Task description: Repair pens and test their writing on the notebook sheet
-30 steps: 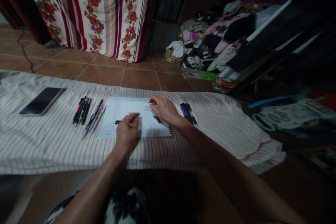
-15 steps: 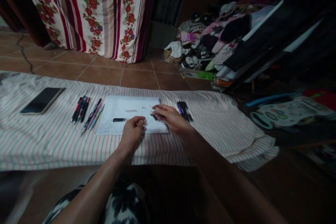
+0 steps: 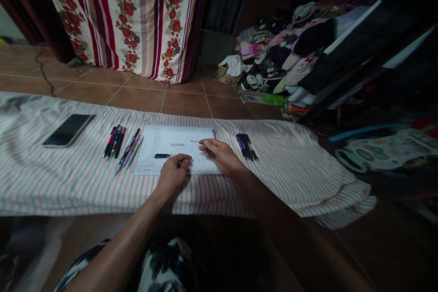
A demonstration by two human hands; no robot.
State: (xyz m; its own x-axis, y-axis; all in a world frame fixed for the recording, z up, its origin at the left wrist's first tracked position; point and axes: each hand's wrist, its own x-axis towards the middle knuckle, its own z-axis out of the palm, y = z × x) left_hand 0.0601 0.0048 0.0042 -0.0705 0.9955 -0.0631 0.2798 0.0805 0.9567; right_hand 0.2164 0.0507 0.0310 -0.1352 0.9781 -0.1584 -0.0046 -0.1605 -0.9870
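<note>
A white spiral-bound notebook (image 3: 159, 134) lies on the striped cloth, and both my hands are over its near right part. My right hand (image 3: 221, 154) is closed, thumb against fingers, around a small dark piece that looks like part of a pen. Beside its fingertips a thin small piece (image 3: 194, 141) shows against the page. My left hand (image 3: 174, 169) is curled with the fingertips together; what it holds, if anything, is too small to make out. Left of it a black pen part (image 3: 162, 156) lies on the page. Farther back is a pale grey strip (image 3: 177, 144).
Two groups of pens, dark pens (image 3: 114, 143) and patterned pens (image 3: 129, 151), lie left of the notebook. Black and purple pens (image 3: 247, 148) lie to its right. A phone (image 3: 69, 131) rests at the far left of the striped cloth (image 3: 290, 164). Clothes (image 3: 273, 54) are heaped behind.
The view has shifted, so the things on the cloth appear farther right. The dark piece under my right hand's fingertips is now mostly hidden within its fingers. My left hand stays curled.
</note>
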